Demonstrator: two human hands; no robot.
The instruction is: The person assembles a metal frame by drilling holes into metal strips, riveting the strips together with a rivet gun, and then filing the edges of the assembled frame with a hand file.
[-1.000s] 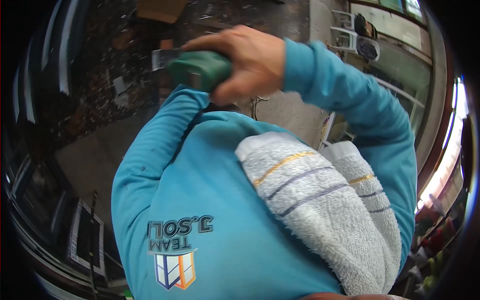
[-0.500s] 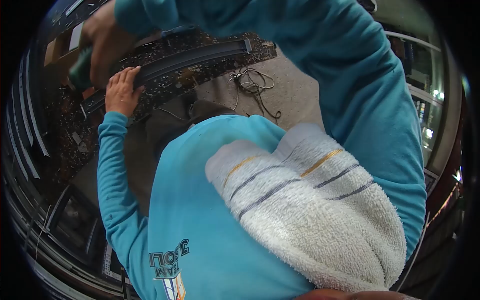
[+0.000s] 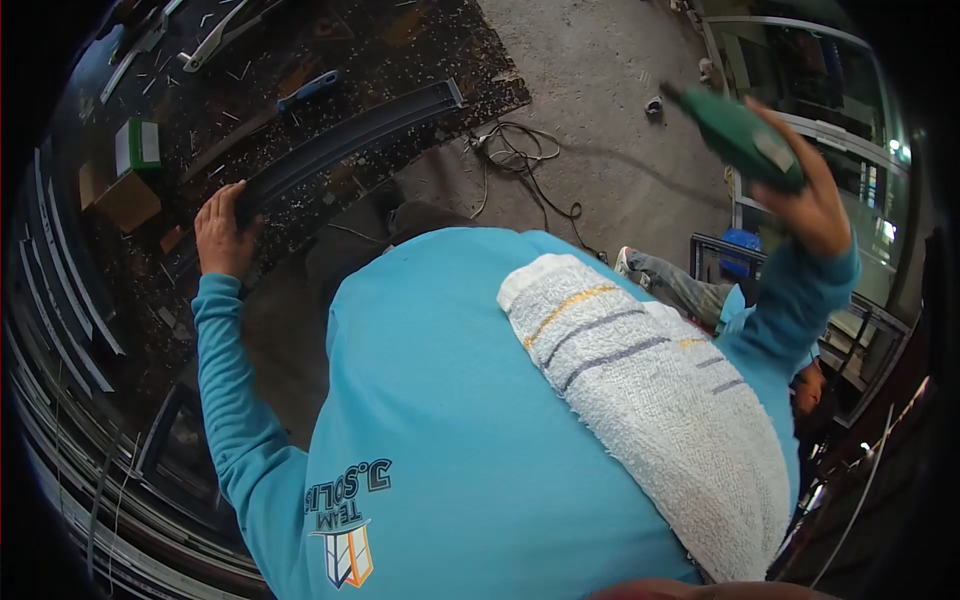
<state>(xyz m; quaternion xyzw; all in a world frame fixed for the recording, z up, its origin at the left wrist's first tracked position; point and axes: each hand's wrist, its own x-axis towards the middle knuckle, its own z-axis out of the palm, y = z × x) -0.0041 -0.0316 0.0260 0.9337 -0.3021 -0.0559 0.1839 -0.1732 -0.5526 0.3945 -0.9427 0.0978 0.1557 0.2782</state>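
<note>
My left hand [image 3: 222, 232] lies across the near-left end of a long dark metal profile [image 3: 350, 138], fingers over it and thumb on the side nearer to me. The profile rests on a dark work table [image 3: 400, 45] strewn with light chips. Out to the right, my right hand [image 3: 812, 195] is raised and wrapped around a green power tool [image 3: 740, 138]. A dark tip on the tool points up and left, away from the table; its exact kind is blurred. A blue-handled tool [image 3: 308, 90] lies just beyond the profile.
A cardboard box [image 3: 127, 200] and a green-and-white box [image 3: 138, 146] stand at the table's left. Coiled cords [image 3: 515, 150] lie on the concrete floor [image 3: 600, 60]. Another person's leg [image 3: 675, 285] shows at right, beside glazed frames [image 3: 830, 125]. Metal lengths [image 3: 60, 270] line the left.
My right hand has swung the green power tool from beside my left hand, at the profile's left end, far to the right. My left hand stays at the profile.
</note>
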